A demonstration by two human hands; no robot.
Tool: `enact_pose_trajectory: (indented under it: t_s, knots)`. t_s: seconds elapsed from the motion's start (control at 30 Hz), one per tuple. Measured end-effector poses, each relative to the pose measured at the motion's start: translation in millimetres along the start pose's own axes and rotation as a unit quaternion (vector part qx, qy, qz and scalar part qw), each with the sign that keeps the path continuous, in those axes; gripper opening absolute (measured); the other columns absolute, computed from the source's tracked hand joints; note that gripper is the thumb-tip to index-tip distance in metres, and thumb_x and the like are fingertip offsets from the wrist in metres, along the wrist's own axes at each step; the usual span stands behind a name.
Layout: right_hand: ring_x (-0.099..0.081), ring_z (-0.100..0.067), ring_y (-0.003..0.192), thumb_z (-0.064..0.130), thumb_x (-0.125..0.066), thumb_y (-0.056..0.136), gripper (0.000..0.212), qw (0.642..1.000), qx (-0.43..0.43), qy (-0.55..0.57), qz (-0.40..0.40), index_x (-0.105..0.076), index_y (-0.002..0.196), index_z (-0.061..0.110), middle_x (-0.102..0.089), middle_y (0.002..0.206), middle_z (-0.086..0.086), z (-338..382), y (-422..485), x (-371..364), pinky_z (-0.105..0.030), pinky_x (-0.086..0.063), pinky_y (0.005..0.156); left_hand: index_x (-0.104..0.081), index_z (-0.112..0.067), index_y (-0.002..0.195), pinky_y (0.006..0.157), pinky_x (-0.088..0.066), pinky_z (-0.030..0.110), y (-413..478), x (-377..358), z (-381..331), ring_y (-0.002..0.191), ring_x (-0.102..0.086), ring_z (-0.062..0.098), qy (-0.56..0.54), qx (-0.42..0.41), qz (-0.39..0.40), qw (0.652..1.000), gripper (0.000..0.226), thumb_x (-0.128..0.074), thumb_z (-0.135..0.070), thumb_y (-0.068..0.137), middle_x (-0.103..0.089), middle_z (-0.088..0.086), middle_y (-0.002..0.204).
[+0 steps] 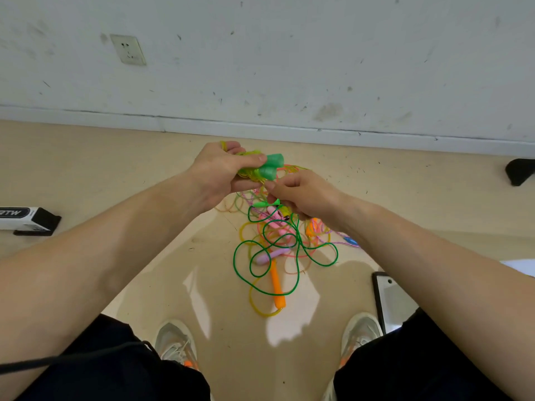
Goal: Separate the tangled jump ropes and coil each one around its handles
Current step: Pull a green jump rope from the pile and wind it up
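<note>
My left hand (217, 172) grips two light green handles (271, 167) held side by side, with yellow-green cord (247, 172) coiled around them. My right hand (304, 195) pinches that cord just below the handles. Under both hands a tangle of ropes lies on the floor: a dark green rope (270, 256) in loose loops, an orange handle (277, 287), a lilac handle (267, 256), pink handles (275, 221), a blue handle (351, 241) and thin yellow and pink cords. Part of the tangle is hidden behind my right hand.
A white wall and skirting board run across the back, with a socket (128, 49). A white and black box (27, 221) lies at the left. A phone (389, 299) lies by my right shoe (360, 332). A black object (519, 170) sits at the far right.
</note>
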State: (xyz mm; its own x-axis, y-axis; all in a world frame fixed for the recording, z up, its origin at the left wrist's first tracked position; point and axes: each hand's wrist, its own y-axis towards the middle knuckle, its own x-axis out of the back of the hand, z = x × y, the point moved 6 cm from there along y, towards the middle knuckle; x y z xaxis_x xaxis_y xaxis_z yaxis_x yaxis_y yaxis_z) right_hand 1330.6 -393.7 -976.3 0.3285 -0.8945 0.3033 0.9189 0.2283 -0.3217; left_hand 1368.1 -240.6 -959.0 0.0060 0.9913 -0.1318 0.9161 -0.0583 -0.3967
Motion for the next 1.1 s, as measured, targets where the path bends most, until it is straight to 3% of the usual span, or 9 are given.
enact_pose_trajectory:
  t_s: [0.13, 0.23, 0.3, 0.37, 0.43, 0.5, 0.67, 0.93, 1.1]
  knots:
    - [-0.033, -0.022, 0.064, 0.021, -0.065, 0.096, 0.020, 0.999, 0.029, -0.028, 0.002, -0.075, 0.078, 0.019, -0.045, 0.065, -0.003, 4, 4, 12, -0.032, -0.029, 0.057, -0.044, 0.000, 0.137, 0.071, -0.062, 0.042, -2, -3, 0, 0.103, -0.070, 0.030, 0.033, 0.006, 0.039, 0.999, 0.071, -0.081, -0.001, 0.076, -0.052, 0.009, 0.131]
    - [-0.034, -0.014, 0.061, 0.025, -0.066, 0.095, 0.020, 0.997, 0.049, -0.062, -0.002, -0.075, 0.091, 0.007, -0.042, 0.066, -0.001, 8, 2, 14, -0.028, -0.030, 0.060, -0.044, -0.004, 0.133, 0.070, -0.063, 0.042, -4, -6, 3, 0.104, -0.069, 0.029, 0.049, 0.000, 0.043, 0.998, 0.067, -0.079, 0.002, 0.077, -0.049, 0.005, 0.128]
    - [-0.029, -0.011, 0.054, 0.028, -0.069, 0.093, 0.030, 0.993, 0.051, -0.102, -0.026, -0.069, 0.080, 0.001, -0.036, 0.064, -0.003, 8, 1, 19, -0.023, -0.025, 0.052, -0.043, -0.006, 0.134, 0.066, -0.063, 0.040, -4, -7, 5, 0.101, -0.069, 0.029, 0.055, -0.004, 0.039, 0.998, 0.068, -0.079, 0.003, 0.078, -0.048, 0.004, 0.127]
    - [-0.027, -0.008, 0.045, 0.026, -0.070, 0.091, 0.035, 0.991, 0.044, -0.115, -0.053, -0.060, 0.063, 0.008, -0.033, 0.055, 0.003, 7, 0, 22, -0.020, -0.023, 0.045, -0.042, -0.007, 0.134, 0.064, -0.063, 0.038, -4, -7, 6, 0.095, -0.070, 0.025, 0.059, -0.013, 0.029, 0.998, 0.069, -0.079, 0.004, 0.077, -0.047, 0.003, 0.124]
    - [-0.028, -0.010, 0.043, 0.025, -0.071, 0.089, 0.033, 0.992, 0.029, -0.102, -0.073, -0.060, 0.063, 0.007, -0.032, 0.050, 0.007, 5, 0, 22, -0.021, -0.027, 0.045, -0.042, -0.009, 0.133, 0.063, -0.062, 0.037, -3, -8, 7, 0.094, -0.068, 0.023, 0.064, -0.024, 0.020, 0.997, 0.069, -0.079, 0.005, 0.077, -0.046, 0.001, 0.124]
    - [-0.029, -0.014, 0.046, 0.024, -0.073, 0.088, 0.032, 0.995, 0.006, -0.064, -0.079, -0.062, 0.069, 0.001, -0.033, 0.053, 0.002, 2, -1, 19, -0.024, -0.030, 0.045, -0.040, -0.010, 0.133, 0.062, -0.062, 0.036, -3, -10, 8, 0.099, -0.066, 0.022, 0.074, -0.032, 0.018, 0.997, 0.070, -0.079, 0.005, 0.077, -0.045, 0.001, 0.126]
    - [-0.029, -0.014, 0.047, 0.005, -0.063, 0.091, 0.029, 0.992, -0.077, 0.086, -0.054, -0.062, 0.063, 0.015, -0.036, 0.058, -0.001, -6, -5, 13, -0.021, -0.027, 0.043, -0.038, -0.012, 0.132, 0.064, -0.061, 0.035, -2, -14, 9, 0.114, -0.060, 0.026, 0.083, -0.046, 0.019, 0.995, 0.070, -0.077, 0.006, 0.076, -0.043, -0.003, 0.117]
    - [-0.053, -0.008, 0.042, 0.002, -0.048, 0.100, 0.018, 0.930, -0.159, 0.329, -0.041, -0.059, 0.086, 0.005, -0.057, 0.055, -0.003, -12, -11, 1, -0.018, -0.048, 0.043, -0.037, -0.012, 0.131, 0.061, -0.061, 0.029, -4, -17, 7, 0.103, -0.055, 0.018, 0.128, -0.083, 0.005, 0.988, 0.070, -0.077, 0.005, 0.076, -0.039, -0.001, 0.114]
    - [-0.058, -0.010, 0.043, 0.001, -0.043, 0.101, 0.022, 0.908, -0.159, 0.385, -0.049, -0.059, 0.087, 0.004, -0.060, 0.053, -0.004, -9, -14, -2, -0.020, -0.052, 0.046, -0.038, -0.015, 0.128, 0.075, -0.062, 0.041, -4, -16, 7, 0.109, -0.055, 0.023, 0.149, -0.106, -0.011, 0.983, 0.069, -0.079, 0.001, 0.075, -0.039, -0.001, 0.116]
